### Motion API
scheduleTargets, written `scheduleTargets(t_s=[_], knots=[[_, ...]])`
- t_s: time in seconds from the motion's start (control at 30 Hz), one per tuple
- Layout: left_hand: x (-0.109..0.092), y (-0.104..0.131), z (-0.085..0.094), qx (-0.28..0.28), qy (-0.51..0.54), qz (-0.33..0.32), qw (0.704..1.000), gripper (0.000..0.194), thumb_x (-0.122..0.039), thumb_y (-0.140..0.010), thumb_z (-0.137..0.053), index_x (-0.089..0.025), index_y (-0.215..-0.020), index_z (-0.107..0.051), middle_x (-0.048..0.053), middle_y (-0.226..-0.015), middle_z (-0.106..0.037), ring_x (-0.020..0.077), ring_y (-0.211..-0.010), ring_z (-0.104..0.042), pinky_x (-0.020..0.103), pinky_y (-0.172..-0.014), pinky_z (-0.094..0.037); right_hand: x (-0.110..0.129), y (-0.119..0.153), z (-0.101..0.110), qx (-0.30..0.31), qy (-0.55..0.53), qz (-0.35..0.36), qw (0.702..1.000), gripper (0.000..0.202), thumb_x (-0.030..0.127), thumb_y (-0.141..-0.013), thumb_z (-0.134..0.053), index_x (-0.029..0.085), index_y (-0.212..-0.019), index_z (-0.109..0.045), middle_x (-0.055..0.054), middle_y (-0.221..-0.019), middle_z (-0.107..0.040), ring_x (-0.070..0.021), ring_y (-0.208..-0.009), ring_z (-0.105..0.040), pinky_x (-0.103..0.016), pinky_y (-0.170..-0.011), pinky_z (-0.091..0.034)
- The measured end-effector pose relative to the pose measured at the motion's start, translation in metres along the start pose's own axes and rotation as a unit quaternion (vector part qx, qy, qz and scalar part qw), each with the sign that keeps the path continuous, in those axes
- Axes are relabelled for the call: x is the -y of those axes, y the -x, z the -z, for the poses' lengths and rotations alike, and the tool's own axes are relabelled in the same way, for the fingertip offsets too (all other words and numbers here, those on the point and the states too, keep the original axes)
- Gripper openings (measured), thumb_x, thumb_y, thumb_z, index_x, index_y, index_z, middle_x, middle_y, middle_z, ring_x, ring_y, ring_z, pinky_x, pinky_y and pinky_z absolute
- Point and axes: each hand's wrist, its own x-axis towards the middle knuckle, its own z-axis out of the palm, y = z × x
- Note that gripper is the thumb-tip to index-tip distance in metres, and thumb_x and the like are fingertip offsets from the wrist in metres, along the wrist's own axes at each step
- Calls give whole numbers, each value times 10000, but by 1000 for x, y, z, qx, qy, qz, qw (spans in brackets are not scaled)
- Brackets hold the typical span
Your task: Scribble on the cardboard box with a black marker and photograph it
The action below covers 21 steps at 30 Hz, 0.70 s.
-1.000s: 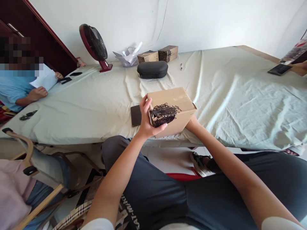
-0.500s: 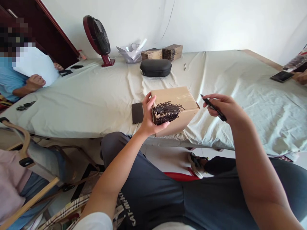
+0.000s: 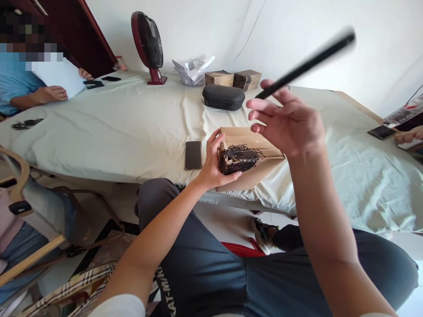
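Note:
A cardboard box point(image 3: 256, 169) stands tilted at the table's near edge, one corner covered in dense black scribbled lines point(image 3: 239, 159). My left hand point(image 3: 213, 165) grips that corner, fingers on the far side and thumb along the lower edge. Raised above the box, my right hand point(image 3: 291, 121) holds a black marker pen point(image 3: 307, 64) near one end between its fingers. The pen slants up to the right and is blurred; the other fingers are loosely spread. Left of the box lies a dark phone point(image 3: 193, 155).
Behind the box are a black zip case point(image 3: 223, 97), two small cardboard boxes point(image 3: 247, 80), a clear plastic bag point(image 3: 188, 74) and a red fan point(image 3: 147, 44). A person point(image 3: 20, 83) at left holds white paper. Another person's hand point(image 3: 410, 135) and a phone point(image 3: 382, 132) are at right.
My right hand has risen and moved left over the box, and the marker pen has swung round to point up and right. My left hand keeps its grip. The view has shifted slightly.

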Motion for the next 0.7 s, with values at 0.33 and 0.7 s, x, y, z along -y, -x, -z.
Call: scheduleTargets(t_s=[0.33,0.7], knots=[[1,4,-5,-5,27,32,999,1284,-707,-755,-885,-355,-1702,-92,170,-1770,-214,462,-1676,-250,708,-1317,-370,-29,5,-19,-59,239,66,967,252,473,-961,-629,259,-829,-611,53,-562,-326,-141,-495,-348,-300,-487,-281],[5,10,0,8,26,48,998,1326,-619,-727,-946,-352,-1716,-105,193,-1765,-242,442,-1630,-360,678,-1265,-463,-23,5,-27,44,257,4,965,132,276,-809,-675,256,-699,-604,41,-526,-490,-144,-526,-400,-308,-551,-350]])
